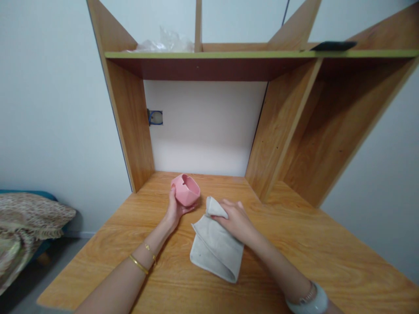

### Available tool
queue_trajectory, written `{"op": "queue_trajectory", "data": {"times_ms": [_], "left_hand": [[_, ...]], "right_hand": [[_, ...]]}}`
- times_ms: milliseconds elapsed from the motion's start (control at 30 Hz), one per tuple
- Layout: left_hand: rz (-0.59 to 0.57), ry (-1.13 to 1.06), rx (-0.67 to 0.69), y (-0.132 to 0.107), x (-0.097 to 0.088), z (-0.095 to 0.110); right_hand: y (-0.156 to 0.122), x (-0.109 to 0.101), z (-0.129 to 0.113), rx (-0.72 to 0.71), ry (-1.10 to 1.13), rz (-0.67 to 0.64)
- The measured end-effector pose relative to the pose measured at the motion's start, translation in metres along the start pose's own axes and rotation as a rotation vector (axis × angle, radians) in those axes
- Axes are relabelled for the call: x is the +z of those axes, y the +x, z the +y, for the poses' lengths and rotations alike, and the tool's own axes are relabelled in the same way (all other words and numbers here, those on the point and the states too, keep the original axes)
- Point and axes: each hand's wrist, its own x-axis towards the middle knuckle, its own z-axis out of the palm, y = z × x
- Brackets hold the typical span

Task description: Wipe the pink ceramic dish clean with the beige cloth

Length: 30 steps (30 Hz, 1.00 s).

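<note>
My left hand (174, 208) is closed around a small pink faceted pot (185, 189), holding it tilted just above the wooden desk (310, 253). My right hand (236, 220) grips a folded grey cloth (214, 248); one bunched end sticks up between the fingers and points toward the pot, and the rest lies flat on the desk toward me. Cloth and pot are a short gap apart. A gold bracelet is on my left wrist and a pale bangle on my right.
The desk has a wooden hutch with side panels (131, 122) and a shelf (229, 54) overhead. Crumpled clear plastic (163, 43) and a dark flat object (332, 45) lie on the shelf. A bed with a patterned blanket (26, 222) stands at left.
</note>
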Motion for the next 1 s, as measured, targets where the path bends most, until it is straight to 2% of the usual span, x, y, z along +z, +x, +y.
{"op": "queue_trajectory", "data": {"times_ms": [133, 233, 333, 500, 600, 833, 900, 1000], "left_hand": [[-0.028, -0.04, 0.0, -0.007, 0.006, 0.007], [-0.097, -0.105, -0.029, -0.015, 0.012, 0.013], [-0.215, -0.161, -0.063, -0.02, 0.014, 0.017], [-0.406, -0.135, -0.218, -0.022, 0.011, 0.012], [-0.44, -0.064, -0.27, -0.021, 0.01, 0.003], [-0.5, -0.029, -0.375, -0.023, 0.01, -0.002], [-0.539, -0.034, -0.408, -0.024, 0.009, -0.001], [-0.582, -0.058, -0.447, -0.024, 0.008, -0.001]], "right_hand": [[0.0, 0.01, 0.003, 0.083, 0.087, -0.031], [0.0, 0.012, 0.005, 0.113, 0.156, 0.039], [0.003, 0.011, 0.007, 0.134, 0.242, 0.139], [0.012, -0.001, 0.008, 0.198, 0.59, 0.285], [0.015, -0.009, 0.004, 0.27, 0.784, 0.208], [0.011, -0.006, -0.011, 0.417, 1.351, -0.136], [0.008, -0.004, -0.011, 0.426, 1.44, -0.178], [0.006, -0.004, -0.008, 0.446, 1.467, -0.172]]}}
